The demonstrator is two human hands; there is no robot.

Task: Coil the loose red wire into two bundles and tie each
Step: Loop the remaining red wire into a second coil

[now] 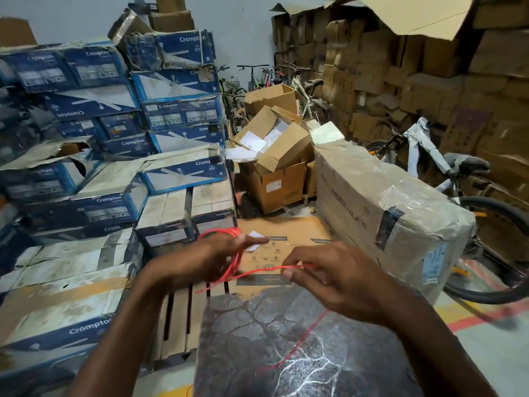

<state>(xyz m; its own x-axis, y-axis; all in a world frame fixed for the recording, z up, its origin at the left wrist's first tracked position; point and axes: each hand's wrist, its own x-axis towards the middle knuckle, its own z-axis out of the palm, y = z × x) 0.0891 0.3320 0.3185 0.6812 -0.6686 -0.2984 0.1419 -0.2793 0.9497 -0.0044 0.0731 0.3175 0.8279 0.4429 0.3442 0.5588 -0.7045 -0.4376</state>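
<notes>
Red wire [236,261] coil around left hand [210,260]

**Storeroom crowded with cartons and bicycles**
Blue-and-white Crompton boxes [177,81] are stacked at left against a pale wall [246,32], and brown cartons [372,67] are piled high at right. Bicycles [309,93] are parked at the back behind opened cardboard boxes [280,150]. A plastic-wrapped carton [386,202] is seen near a grey floor [509,348] marked in yellow and red.

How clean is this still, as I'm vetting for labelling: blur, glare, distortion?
Head view: red wire, left hand, right hand slightly motion-smeared. Head view edges: blue boxes blurrier, lines bowed by the wide lens. Head view light: even, sheen on the wrapped carton.
</notes>
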